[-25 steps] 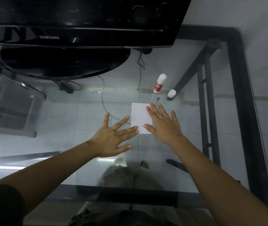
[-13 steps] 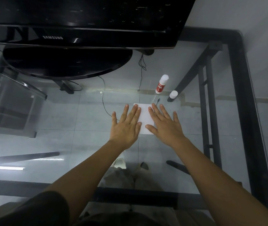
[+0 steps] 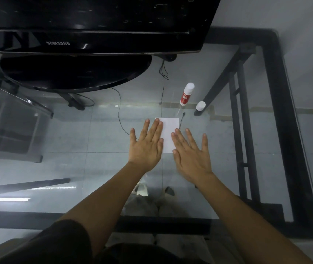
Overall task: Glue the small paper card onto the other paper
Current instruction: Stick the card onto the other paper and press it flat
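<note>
Paper [image 3: 169, 134] sits flat on glass table [image 3: 102, 130] btwn both hands, left hand [image 3: 146, 144] and right hand [image 3: 191, 152] pressing its edges, fingers spread flat. Glue stick [image 3: 186, 94] uncapped just past fingertips, cap [image 3: 200, 106] beside it. Looks like gluing's done imo, only smoothing left. Can't tell card from sheet tho.

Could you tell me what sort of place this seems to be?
Probably a home or office desk: a glass table over a tiled floor, a monitor, and a glue stick beyond the paper under both hands.

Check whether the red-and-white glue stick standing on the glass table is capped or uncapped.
Uncapped. The red-and-white glue stick stands upright with its white top bare, and a small white round cap sits apart on the glass beside it.
</note>
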Action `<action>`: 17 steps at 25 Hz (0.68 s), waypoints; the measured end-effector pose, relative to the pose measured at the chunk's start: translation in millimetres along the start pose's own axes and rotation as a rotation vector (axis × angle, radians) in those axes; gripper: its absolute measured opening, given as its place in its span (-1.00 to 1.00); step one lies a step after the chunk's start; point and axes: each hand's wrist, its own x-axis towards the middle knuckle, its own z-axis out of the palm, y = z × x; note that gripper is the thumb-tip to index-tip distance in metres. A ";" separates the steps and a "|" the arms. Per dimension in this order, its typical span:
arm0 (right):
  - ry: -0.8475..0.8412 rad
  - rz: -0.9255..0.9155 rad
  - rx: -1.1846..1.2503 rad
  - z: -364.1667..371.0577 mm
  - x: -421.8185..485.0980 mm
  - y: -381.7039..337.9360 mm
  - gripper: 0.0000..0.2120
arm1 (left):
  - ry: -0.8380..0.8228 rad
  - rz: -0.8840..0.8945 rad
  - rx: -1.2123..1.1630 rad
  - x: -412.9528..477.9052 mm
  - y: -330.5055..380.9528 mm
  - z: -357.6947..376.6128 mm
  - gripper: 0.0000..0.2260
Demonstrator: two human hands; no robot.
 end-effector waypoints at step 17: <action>-0.013 -0.059 0.029 0.3 -17.6 -14.6 -0.49 | -0.017 -0.006 0.004 -0.9 0.9 -1.8 -0.51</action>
